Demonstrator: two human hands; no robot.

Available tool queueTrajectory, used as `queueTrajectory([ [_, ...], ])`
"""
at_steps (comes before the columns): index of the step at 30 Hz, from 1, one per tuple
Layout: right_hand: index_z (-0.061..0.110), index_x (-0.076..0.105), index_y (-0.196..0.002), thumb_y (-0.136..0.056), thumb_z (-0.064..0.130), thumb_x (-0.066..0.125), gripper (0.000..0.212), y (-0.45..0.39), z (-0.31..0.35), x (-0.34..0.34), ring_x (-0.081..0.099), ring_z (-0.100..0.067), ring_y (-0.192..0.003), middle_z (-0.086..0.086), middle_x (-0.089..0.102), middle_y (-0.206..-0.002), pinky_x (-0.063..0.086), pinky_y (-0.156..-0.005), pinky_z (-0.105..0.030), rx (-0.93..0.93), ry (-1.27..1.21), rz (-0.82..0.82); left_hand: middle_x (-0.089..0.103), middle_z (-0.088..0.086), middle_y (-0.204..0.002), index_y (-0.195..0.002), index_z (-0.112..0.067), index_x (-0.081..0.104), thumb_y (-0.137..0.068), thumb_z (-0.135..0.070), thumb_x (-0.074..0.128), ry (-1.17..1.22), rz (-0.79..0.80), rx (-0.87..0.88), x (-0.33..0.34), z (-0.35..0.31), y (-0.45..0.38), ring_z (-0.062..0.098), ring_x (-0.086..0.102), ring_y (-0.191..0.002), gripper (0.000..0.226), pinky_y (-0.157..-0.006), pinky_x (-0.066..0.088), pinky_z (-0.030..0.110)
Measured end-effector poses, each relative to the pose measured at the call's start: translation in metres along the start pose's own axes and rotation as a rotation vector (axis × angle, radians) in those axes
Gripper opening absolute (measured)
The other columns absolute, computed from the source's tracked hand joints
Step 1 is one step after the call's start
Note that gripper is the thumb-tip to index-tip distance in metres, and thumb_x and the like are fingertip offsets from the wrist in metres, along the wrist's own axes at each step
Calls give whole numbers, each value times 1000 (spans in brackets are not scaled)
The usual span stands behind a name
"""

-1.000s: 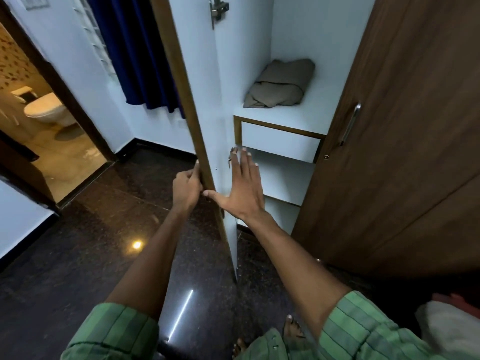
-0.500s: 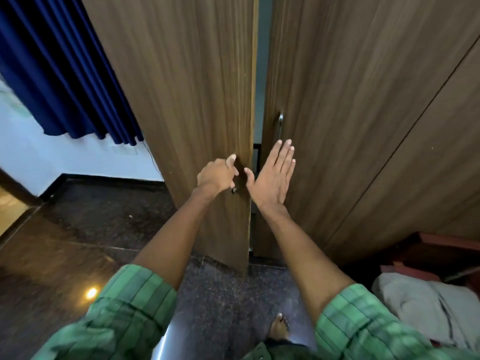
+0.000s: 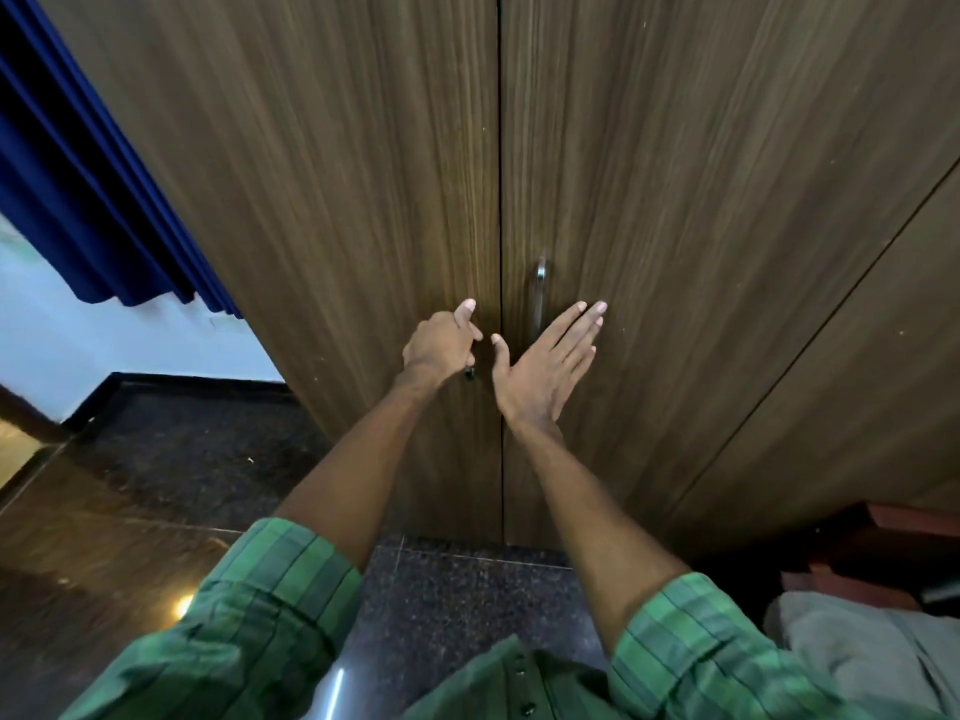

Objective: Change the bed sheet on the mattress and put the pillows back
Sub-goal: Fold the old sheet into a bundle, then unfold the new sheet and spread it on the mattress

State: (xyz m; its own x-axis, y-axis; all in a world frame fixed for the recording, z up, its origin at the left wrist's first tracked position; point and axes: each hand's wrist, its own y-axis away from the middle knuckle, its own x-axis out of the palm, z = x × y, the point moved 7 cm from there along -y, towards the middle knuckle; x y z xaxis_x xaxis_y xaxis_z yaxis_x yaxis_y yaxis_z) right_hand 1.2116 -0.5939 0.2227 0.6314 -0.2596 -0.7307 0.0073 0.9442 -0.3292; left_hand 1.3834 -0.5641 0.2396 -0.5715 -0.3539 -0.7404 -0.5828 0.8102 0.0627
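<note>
Two hands are working two wardrobe doors: left hand (image 3: 440,341) is curling around the left door's handle (image 3: 470,374), right hand (image 3: 546,368) is lying flat, fingers straight, against the right door (image 3: 701,226). Grey bedding (image 3: 862,652) is lying behind, to the right hand's right.

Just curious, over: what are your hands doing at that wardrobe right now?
Left hand grips left door's handle. Right hand open, flat on right brown wooden wardrobe door. Doors meet, closed. Pale bundled cloth lower right. Nothing blocking.

Dim, warm indoor light; a lamp glare spot on the polished floor (image 3: 183,606); wide-angle bending at edges.
</note>
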Motion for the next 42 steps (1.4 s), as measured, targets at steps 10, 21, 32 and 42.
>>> queueTrajectory([
  [10, 3, -9, -162, -91, 55, 59, 111, 4, 0, -3, -1, -36, -158, -17, -20, -169, 26, -123, -50, 19, 38, -70, 76, 7, -90, -107, -22, 68, -106, -53, 30, -344, -92, 359, 25, 34, 9, 32, 71, -90, 49, -78, 52, 41],
  [21, 9, 6, -163, -96, 56, 53, 94, 75, -84, -14, 7, -33, -157, -13, -2, -172, 22, -123, -52, 272, 220, 29, 70, 7, -122, -132, -7, 60, -96, -44, 56, -841, 164, 321, 72, 40, 44, 27, 68, -112, 52, -88, 47, 36],
  [32, 8, 15, -162, -95, 47, 53, 87, 112, -162, -94, 9, -34, -157, -14, 7, -171, 20, -124, -49, 461, 256, -45, 66, 1, -114, -114, -27, 60, -93, -34, 57, -339, 267, 1034, 156, -75, 154, 26, 60, -109, 22, -94, 43, 41],
  [42, 5, 14, -162, -96, 51, 56, 90, 177, -363, -192, 13, -36, -155, -18, 12, -169, 16, -127, -48, 761, 297, -13, 50, 7, -152, -151, -14, 45, -102, -41, 52, -236, 518, 1086, 324, -155, 266, 24, 44, -141, 57, -115, 37, 44],
])
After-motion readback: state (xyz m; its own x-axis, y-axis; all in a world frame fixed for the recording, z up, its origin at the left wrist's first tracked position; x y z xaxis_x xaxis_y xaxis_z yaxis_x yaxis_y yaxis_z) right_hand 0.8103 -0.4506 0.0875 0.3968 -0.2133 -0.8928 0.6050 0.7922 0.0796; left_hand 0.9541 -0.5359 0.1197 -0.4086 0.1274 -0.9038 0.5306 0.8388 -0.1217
